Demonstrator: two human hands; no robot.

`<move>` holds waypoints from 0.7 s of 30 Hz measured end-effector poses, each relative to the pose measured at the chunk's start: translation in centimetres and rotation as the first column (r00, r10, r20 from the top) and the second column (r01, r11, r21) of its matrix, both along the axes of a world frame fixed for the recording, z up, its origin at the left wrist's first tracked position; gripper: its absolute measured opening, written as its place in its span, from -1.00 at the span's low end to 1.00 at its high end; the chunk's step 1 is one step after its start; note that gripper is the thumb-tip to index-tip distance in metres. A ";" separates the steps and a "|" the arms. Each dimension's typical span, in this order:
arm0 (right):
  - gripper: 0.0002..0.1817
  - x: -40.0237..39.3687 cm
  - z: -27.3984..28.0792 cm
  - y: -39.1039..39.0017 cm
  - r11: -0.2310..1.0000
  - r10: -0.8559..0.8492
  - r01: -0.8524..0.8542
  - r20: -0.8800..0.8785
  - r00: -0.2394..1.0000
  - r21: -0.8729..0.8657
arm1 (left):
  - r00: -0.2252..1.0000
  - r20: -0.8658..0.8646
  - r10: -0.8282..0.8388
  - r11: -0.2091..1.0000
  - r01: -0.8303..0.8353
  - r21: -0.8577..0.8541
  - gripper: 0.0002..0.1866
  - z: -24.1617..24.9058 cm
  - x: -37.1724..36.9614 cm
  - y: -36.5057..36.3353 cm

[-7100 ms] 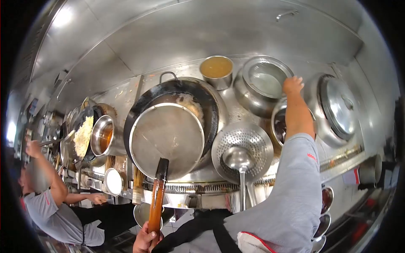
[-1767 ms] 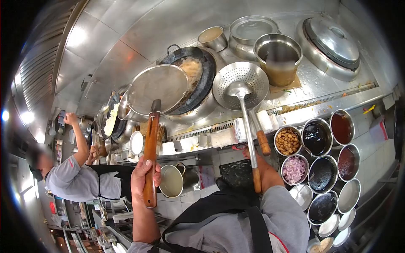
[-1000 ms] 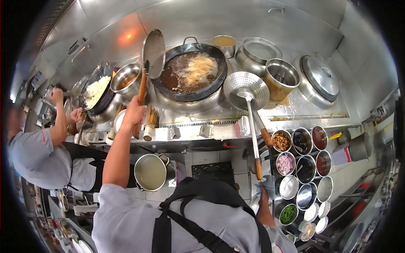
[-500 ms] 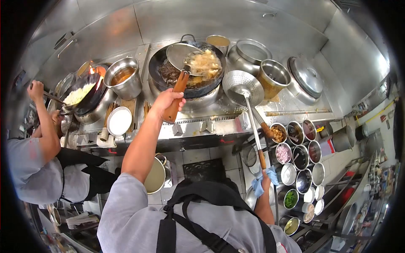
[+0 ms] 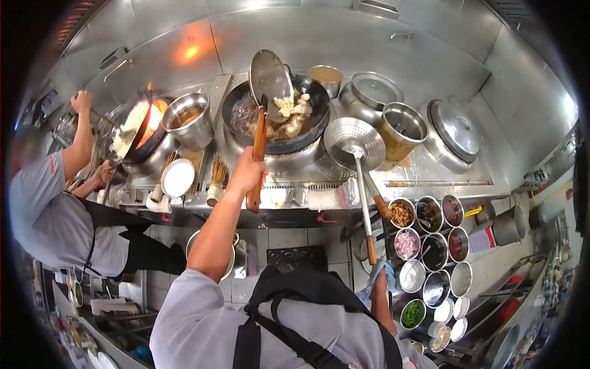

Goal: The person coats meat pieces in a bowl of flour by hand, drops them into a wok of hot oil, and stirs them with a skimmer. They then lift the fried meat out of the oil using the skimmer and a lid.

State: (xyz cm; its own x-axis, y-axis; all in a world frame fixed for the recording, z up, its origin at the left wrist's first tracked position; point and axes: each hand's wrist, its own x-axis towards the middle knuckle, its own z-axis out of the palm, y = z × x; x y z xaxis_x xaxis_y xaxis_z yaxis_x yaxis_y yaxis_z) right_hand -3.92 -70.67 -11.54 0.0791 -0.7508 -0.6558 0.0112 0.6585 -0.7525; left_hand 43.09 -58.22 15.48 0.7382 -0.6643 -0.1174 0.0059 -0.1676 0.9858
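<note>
My left hand [image 5: 249, 172] is closed around the wooden handle of a round skimmer [image 5: 265, 77], which tilts steeply over the wok [image 5: 233, 101] on the stove. Pale fried pieces [image 5: 295, 109] lie at the skimmer's lower edge and in the bubbling oil beside it. Low at my right side, my right hand [image 5: 380, 289] has a blue cloth [image 5: 375, 277] against it; its fingers are mostly hidden. Just above the cloth ends the wooden handle of a perforated ladle [image 5: 353, 144], whose bowl rests at the stove's edge.
A steel pot of brown liquid [image 5: 187, 117] stands left of the wok. Several seasoning tins [image 5: 433, 249] fill the right side. Lidded pots [image 5: 455, 129] stand at the back right. On the left, a co-worker [image 5: 67, 203] handles a flaming wok [image 5: 147, 132].
The skimmer has tipped up from nearly flat, and my left hand has come down slightly. My right hand and the cloth have moved lower, away from the perforated ladle's handle.
</note>
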 end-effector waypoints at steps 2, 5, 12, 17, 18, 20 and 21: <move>-0.33 -1.4 -0.3 -0.2 0.991 0.102 -0.108 0.088 0.991 0.074 | 0.998 -0.069 0.013 0.999 -0.015 -0.030 -0.67 -0.4 0.1 0.6; -0.32 -3.7 -1.3 1.4 0.906 0.361 -0.339 0.044 0.932 -0.252 | 0.995 -0.060 0.077 0.996 -0.079 -0.028 -0.68 0.7 0.5 0.5; -0.21 -10.0 -4.1 6.3 0.886 0.329 -0.279 -0.080 0.941 0.371 | 0.973 0.138 0.186 0.968 -0.205 0.147 -0.70 1.5 4.6 3.5; -0.38 -19.0 -16.0 12.7 0.685 0.727 -0.653 -0.369 0.579 0.323 | 0.941 0.304 0.145 0.922 -0.240 0.303 -0.69 1.2 5.3 4.0; -0.38 -18.9 -15.8 13.4 0.688 0.724 -0.648 -0.364 0.585 0.326 | 0.946 0.297 0.130 0.916 -0.229 0.329 -0.69 0.7 5.5 3.6; -0.43 -18.2 -13.8 14.4 0.752 0.658 -0.582 -0.404 0.636 0.308 | 0.976 0.182 0.121 0.948 -0.168 0.270 -0.70 -0.4 5.9 2.1; -0.45 -17.8 -12.5 14.8 0.783 0.621 -0.548 -0.425 0.658 0.296 | 0.992 0.064 0.110 0.972 -0.121 0.199 -0.71 -0.6 6.0 1.2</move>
